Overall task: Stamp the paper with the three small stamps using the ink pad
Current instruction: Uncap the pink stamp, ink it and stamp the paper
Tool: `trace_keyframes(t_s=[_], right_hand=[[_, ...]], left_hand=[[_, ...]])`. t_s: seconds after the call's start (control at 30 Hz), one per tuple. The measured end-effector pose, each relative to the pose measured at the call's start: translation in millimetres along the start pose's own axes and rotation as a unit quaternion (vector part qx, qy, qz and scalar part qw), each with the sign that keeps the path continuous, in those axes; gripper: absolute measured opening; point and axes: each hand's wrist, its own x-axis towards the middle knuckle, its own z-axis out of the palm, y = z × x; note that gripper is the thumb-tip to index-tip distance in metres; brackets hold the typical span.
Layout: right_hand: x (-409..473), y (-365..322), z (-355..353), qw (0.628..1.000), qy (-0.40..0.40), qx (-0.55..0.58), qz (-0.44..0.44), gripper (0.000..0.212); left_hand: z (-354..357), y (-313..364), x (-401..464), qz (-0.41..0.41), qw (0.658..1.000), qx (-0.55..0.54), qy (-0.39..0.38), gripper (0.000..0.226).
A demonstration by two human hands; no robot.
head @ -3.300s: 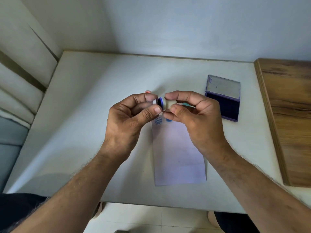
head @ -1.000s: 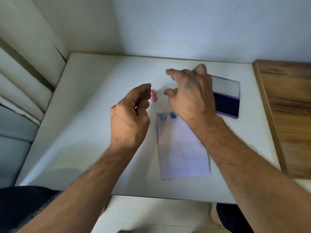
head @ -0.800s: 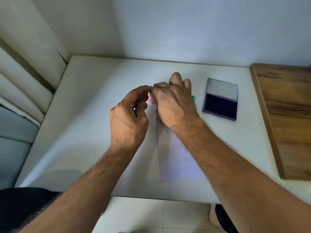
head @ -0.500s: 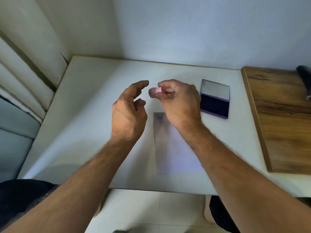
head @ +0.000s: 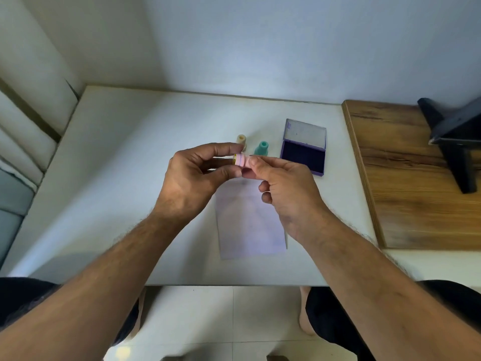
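Three small stamps are counted: a small pink plastic cylindrical stamp (head: 242, 160) held in the air between both hands, a small cream knob-topped stamp (head: 241, 140) and a small teal knob-topped stamp (head: 261, 148), the last two standing upright on the white matte worktop (head: 125, 162) just behind the hands, a little apart from each other. The pink stamp is pinched at its left end by thumb and forefinger of the left hand (head: 194, 182) and at its right end by the fingers (head: 253, 162) of the right hand (head: 289, 194); both hands are clenched on it, with a thin yellowish rim seen at the left end. One sheet of pale lilac rectangular paper (head: 250, 225) lies flat on the worktop below the hands, its top edge hidden by them, so any prints there cannot be told. One purple rectangular ink pad (head: 303, 157) lies open to the right of the teal stamp, dark blue pad facing up, grey lid (head: 305, 133) tilted back. One brown wood-grain board (head: 406, 178) lies along the right edge of the worktop, a blurred black angular object (head: 455, 136) on it. Pale walls are seen behind, light floor tiles (head: 221, 316) below, a padded cream panel (head: 28, 126) at left
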Motion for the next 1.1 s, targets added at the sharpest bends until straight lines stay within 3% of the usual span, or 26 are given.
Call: trace_keyframes(t_s=[0.23, 0.6, 0.87, 1.1], right_hand=[[21, -4, 6, 0.995, -0.085, 0.031, 0.039, 0.022], [38, -4, -6, 0.972, -0.183, 0.14, 0.044, 0.027], [37, -4, -3, 0.972, -0.176, 0.141, 0.069, 0.025], [41, 1, -2, 0.972, -0.186, 0.134, 0.052, 0.023]], left_hand=[[-1, -4, 6, 0.007, 0.998, 0.002, 0.054, 0.034], [-6, -13, 10, 0.036, 0.999, -0.022, 0.033, 0.035], [-4, -10, 9, 0.025, 0.999, -0.004, 0.031, 0.045], [-5, -15, 10, 0.002, 0.998, -0.019, 0.056, 0.033]])
